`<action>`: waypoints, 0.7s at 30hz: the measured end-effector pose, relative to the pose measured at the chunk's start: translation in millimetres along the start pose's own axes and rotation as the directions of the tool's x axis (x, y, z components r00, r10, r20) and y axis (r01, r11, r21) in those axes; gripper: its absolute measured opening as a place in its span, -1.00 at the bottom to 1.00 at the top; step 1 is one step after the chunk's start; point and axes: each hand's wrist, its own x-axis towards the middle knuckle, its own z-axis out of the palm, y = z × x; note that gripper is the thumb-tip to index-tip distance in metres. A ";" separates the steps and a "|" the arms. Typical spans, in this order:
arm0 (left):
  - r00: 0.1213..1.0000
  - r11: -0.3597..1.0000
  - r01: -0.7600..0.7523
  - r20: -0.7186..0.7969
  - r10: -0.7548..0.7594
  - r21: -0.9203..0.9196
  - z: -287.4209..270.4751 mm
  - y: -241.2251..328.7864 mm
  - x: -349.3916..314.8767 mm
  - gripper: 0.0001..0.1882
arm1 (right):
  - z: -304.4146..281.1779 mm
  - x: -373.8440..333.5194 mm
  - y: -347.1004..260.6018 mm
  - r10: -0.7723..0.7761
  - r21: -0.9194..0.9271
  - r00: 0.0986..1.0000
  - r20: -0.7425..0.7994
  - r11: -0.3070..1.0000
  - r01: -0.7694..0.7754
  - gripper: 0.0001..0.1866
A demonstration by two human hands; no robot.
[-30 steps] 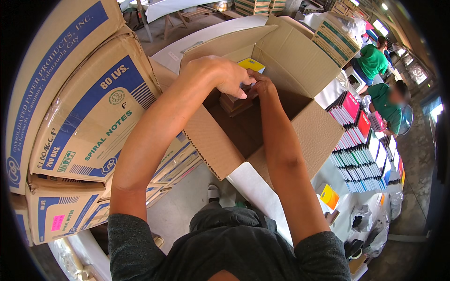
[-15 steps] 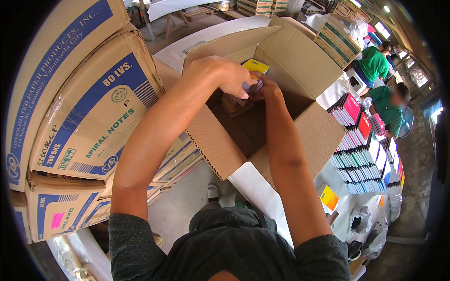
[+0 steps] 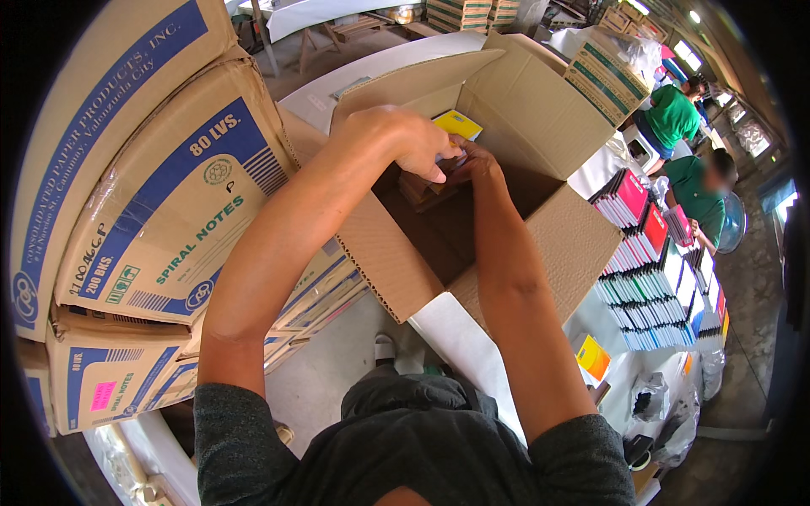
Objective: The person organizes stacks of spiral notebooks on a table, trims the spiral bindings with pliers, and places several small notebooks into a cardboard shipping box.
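Both of my hands reach into an open cardboard carton (image 3: 506, 139) with its flaps spread. My left hand (image 3: 422, 152) bends in from the left, its fingers curled closed around the edge of some notebooks. Meeting it from the right, my right hand (image 3: 474, 162) is closed on the same notebooks, which the fingers mostly hide. Just behind the hands, a yellow-covered notebook (image 3: 458, 124) lies against the far inner side. Below the left hand shows a stack of notebooks (image 3: 419, 192), partly in shadow. The carton's bottom nearest me is dark.
Stacked closed cartons (image 3: 177, 202) rise close on my left. On the right stand tall piles of notebooks (image 3: 645, 278), with a yellow-orange notebook (image 3: 593, 357) and plastic bags (image 3: 654, 396) nearer me. Two people in green (image 3: 675, 118) work beyond the piles.
My right hand and forearm have shifted slightly left, and my left hand a little lower. Both stay inside the carton. At right, a co-worker's arm has come forward by the piles.
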 end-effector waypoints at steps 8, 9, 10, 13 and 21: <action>1.000 0.999 0.006 0.026 -0.005 -0.032 4.1 -6.0 0.2 -0.35 | 9.6 -17.4 15.0 -0.016 -0.005 0.987 0.163 1.000 0.017 -0.31; 1.000 0.999 -0.007 0.020 0.008 -0.038 3.9 -5.4 -1.3 -0.35 | 10.8 -13.5 17.4 -0.023 0.053 0.985 0.172 0.999 0.014 -0.23; 1.000 0.999 -0.010 0.015 0.010 -0.037 3.6 -6.3 -3.1 -0.35 | 11.4 -9.2 19.5 -0.078 -0.017 0.973 0.218 0.996 0.084 -0.18; 0.999 0.999 -0.039 -0.002 0.039 -0.027 -3.7 2.2 -4.4 -0.34 | -8.7 18.9 10.0 -0.247 -0.274 0.907 0.340 0.897 0.347 -0.05; 1.000 0.999 -0.021 -0.016 0.020 -0.048 5.9 -7.2 -2.5 -0.32 | 13.3 55.1 7.2 0.008 0.025 0.982 0.189 1.000 -0.013 -0.10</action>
